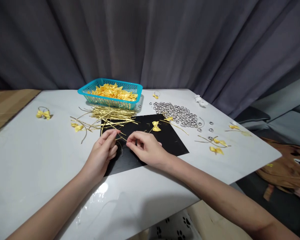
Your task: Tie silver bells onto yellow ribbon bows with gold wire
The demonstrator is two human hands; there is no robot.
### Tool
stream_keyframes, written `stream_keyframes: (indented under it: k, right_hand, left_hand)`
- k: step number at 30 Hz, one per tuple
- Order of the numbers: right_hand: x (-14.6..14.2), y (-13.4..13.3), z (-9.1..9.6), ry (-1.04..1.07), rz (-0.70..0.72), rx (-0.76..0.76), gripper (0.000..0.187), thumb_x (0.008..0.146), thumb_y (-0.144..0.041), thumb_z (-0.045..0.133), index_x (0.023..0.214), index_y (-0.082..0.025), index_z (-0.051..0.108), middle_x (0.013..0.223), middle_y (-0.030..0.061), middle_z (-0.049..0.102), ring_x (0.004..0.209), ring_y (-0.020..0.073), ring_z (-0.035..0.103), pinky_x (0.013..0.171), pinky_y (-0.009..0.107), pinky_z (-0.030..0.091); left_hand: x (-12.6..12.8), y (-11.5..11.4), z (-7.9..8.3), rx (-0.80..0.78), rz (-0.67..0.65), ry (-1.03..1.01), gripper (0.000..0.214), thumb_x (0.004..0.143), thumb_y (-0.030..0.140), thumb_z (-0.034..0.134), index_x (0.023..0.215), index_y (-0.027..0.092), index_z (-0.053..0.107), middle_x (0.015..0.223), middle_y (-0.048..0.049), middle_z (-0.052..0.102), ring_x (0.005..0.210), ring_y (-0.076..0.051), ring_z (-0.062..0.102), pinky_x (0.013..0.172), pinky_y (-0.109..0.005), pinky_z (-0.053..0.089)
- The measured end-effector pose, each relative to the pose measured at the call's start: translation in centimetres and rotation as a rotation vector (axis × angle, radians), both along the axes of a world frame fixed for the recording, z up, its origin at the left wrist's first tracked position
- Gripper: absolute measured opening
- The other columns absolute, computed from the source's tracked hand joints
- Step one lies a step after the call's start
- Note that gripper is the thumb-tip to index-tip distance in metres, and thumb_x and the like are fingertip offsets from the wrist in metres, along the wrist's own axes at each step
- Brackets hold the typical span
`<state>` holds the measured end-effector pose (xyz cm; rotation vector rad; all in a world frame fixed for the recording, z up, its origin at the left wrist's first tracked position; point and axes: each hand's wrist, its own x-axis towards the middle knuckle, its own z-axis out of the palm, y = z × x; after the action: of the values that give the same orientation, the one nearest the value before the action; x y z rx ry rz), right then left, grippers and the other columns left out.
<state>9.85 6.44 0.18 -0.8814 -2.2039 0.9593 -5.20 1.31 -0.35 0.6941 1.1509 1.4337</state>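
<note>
Thin gold wire (121, 137), crossed, spans left hand (103, 147) and right hand (148, 146), both pinching it, fingers curled, black mat (173, 142) beneath.

- Shows dark grey curtain (115, 40) across rear, hanging in vertical folds.
- Includes glossy white table (40, 160), bright glare (103, 187) near front.
- Shows grey upholstered seating (285, 118) at right.
- Shows wood-toned surface (10, 101) at far left.

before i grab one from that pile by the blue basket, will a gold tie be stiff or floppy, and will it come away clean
Probably bendable but shape-holding: several loose gold ties lie in set curves. Each looks thin, so likely very light. Pulling one may drag others, since they lie crossed over each other.
</note>
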Motion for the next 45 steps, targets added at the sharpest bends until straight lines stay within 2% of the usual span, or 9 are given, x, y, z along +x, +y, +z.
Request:
stream_keyframes:
  k: [3,7,11,19,25,30,33,40,45]
  right_hand:
    - [0.2,0.2,-0.4,0.042,-0.004,0.025,0.007,0.081,-0.018,0.056,0.076,-0.014,0.059,0.067,-0.0018,0.052,0.052,0.0054,0.039,0.053,0.02,0.033]
    - [0.0,0.1,-0.5,0.124,-0.017,-0.022,0.01,0.081,-0.024,0.059,0.079,-0.014,0.06,0.063,-0.0036,0.047,0.049,0.0048,0.035,0.048,0.019,0.03]
    - [-0.1,0.1,-0.4,0.169,-0.033,0.006,0.012,0.084,-0.024,0.057,0.078,-0.014,0.061,0.059,-0.0048,0.043,0.052,0.0059,0.035,0.052,0.02,0.031]
    - [0.0,0.2,-0.5,0.145,-0.034,0.041,0.012,0.085,-0.023,0.053,0.077,-0.014,0.058,0.054,-0.0071,0.034,0.051,0.006,0.033,0.055,0.021,0.031]
    - [0.0,-0.1,-0.4,0.121,-0.066,0.066,0.015,0.077,-0.028,0.065,0.077,-0.015,0.059,0.053,-0.0088,0.028,0.05,0.006,0.032,0.054,0.021,0.029]
    - [0.0,-0.3,-0.4,0.152,-0.015,0.11,0.013,0.086,-0.025,0.054,0.079,-0.015,0.059,0.054,-0.0071,0.032,0.051,0.0061,0.032,0.056,0.021,0.03]
    - [-0.1,-0.4,-0.4,0.175,-0.02,-0.004,0.014,0.086,-0.026,0.051,0.08,-0.015,0.057,0.055,-0.0067,0.033,0.051,0.0064,0.03,0.054,0.021,0.029]
    - [-0.4,-0.2,0.4,0.341,-0.057,-0.436,0.011,0.08,-0.024,0.055,0.074,-0.016,0.053,0.06,-0.0056,0.041,0.051,0.0054,0.033,0.048,0.02,0.026]
    - [-0.2,0.2,0.8,0.279,-0.036,-0.688,0.016,0.082,-0.027,0.052,0.071,-0.016,0.054,0.059,-0.0062,0.047,0.039,0.0028,0.03,0.036,0.018,0.022]
  left_hand:
    - [0.0,0.1,-0.1,-0.013,0.021,0.002,0.024,0.074,0.039,0.07,0.085,0.02,0.06,0.048,0.0129,0.021,0.037,-0.003,0.012,0.033,-0.014,0.013]
    - [0.3,0.2,0.0,-0.041,-0.026,0.063,0.029,0.071,0.041,0.072,0.084,0.018,0.062,0.046,0.0132,0.021,0.037,-0.003,0.013,0.034,-0.014,0.011]
    - [0.3,0.0,0.1,-0.06,-0.049,0.094,0.033,0.067,0.043,0.073,0.083,0.016,0.062,0.044,0.0136,0.021,0.037,-0.002,0.013,0.035,-0.015,0.009]
    - [0.3,-0.1,0.2,-0.083,-0.03,0.119,0.035,0.065,0.044,0.073,0.083,0.016,0.061,0.045,0.0137,0.021,0.038,-0.003,0.012,0.037,-0.017,0.008]
    - [0.5,0.0,0.0,-0.078,-0.026,0.155,0.038,0.065,0.047,0.072,0.085,0.017,0.061,0.045,0.0133,0.021,0.04,-0.004,0.012,0.038,-0.018,0.008]
    - [0.6,-0.2,0.0,-0.063,-0.04,0.176,0.036,0.067,0.047,0.071,0.085,0.017,0.061,0.047,0.0122,0.022,0.041,-0.004,0.014,0.039,-0.019,0.008]
    - [0.6,-0.3,0.0,-0.061,-0.028,0.188,0.035,0.068,0.047,0.071,0.083,0.016,0.062,0.048,0.0117,0.022,0.042,-0.004,0.015,0.039,-0.019,0.008]
    - [0.6,-0.3,-0.2,-0.043,-0.063,0.207,0.033,0.068,0.046,0.072,0.081,0.016,0.062,0.049,0.0109,0.025,0.043,-0.004,0.015,0.041,-0.02,0.007]
    - [0.6,-0.3,-0.1,-0.05,-0.091,0.27,0.035,0.068,0.049,0.072,0.076,0.016,0.065,0.046,0.0106,0.026,0.044,-0.005,0.014,0.041,-0.021,0.007]
